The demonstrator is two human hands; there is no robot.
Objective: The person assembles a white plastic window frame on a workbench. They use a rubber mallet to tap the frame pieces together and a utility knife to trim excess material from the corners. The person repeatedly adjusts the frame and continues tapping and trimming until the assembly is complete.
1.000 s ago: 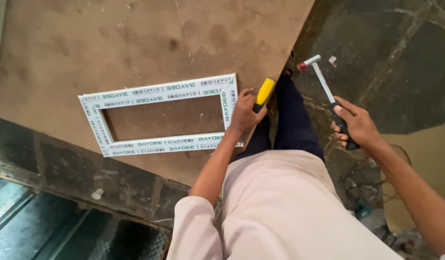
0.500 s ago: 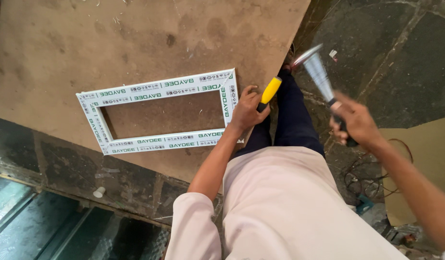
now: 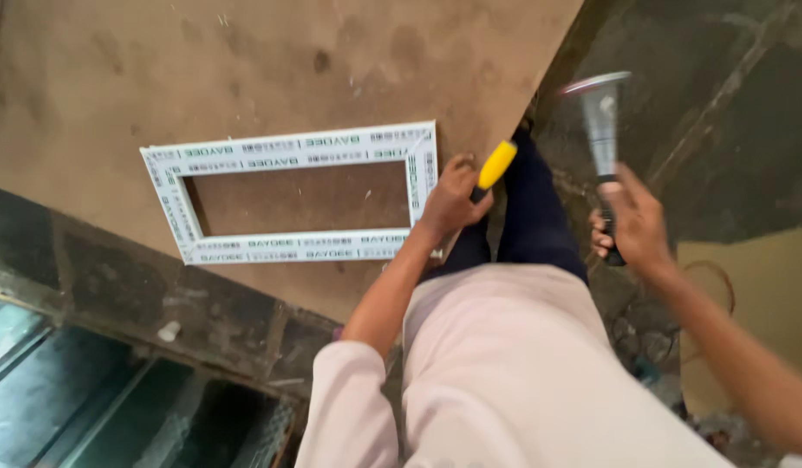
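Observation:
A white rectangular plastic frame with printed protective film lies flat on a brown board. My left hand rests at the frame's right corner and grips a tool with a yellow handle, which sticks up to the right. My right hand is raised off the board to the right and holds a hammer by its black grip. The hammer's head points up and is blurred by motion.
The board's right edge runs diagonally past my dark trousers. Dark stone floor lies to the right, with a tan sheet and cables. A dark ledge and glass panels sit at lower left.
My right hand has swung the hammer from a leftward tilt to nearly upright and has come closer to my body. My left hand stays at the frame's corner with the yellow-handled tool.

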